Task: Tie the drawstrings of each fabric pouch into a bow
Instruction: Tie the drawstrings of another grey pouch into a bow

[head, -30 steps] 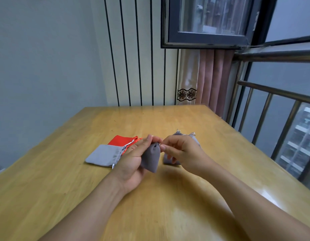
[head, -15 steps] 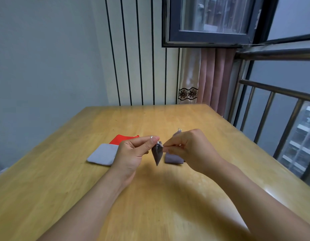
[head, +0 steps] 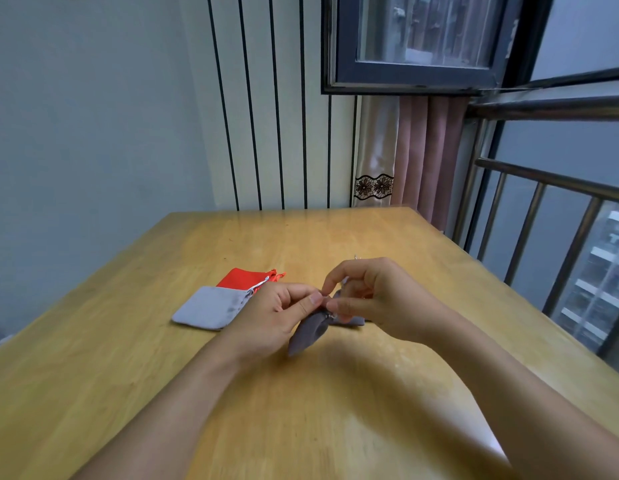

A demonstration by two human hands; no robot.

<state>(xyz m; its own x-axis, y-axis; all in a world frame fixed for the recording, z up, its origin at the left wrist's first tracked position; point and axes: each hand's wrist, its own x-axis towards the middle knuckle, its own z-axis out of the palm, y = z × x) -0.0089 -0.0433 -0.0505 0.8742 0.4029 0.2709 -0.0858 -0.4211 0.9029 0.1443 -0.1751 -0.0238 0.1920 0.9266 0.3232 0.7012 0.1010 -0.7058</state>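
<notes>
A dark grey pouch (head: pixel 306 333) hangs just above the wooden table (head: pixel 301 410), its gathered top caught between both hands. My left hand (head: pixel 270 317) pinches that top with thumb and forefinger. My right hand (head: pixel 381 299) pinches the drawstring at the same spot, fingers curled. Behind my right hand lies another dark grey pouch (head: pixel 353 321), mostly hidden. A light grey pouch (head: pixel 211 307) lies flat to the left, overlapping a red pouch (head: pixel 244 279).
A metal railing (head: pixel 543 237) and a window run along the table's right side. A curtain (head: pixel 405 150) hangs at the far right corner, and a striped wall stands behind the table's far edge.
The held pouch has swung from hanging upright to slanting down-left, and both hands have dropped slightly toward the table. My right fingers have opened up around the string.
</notes>
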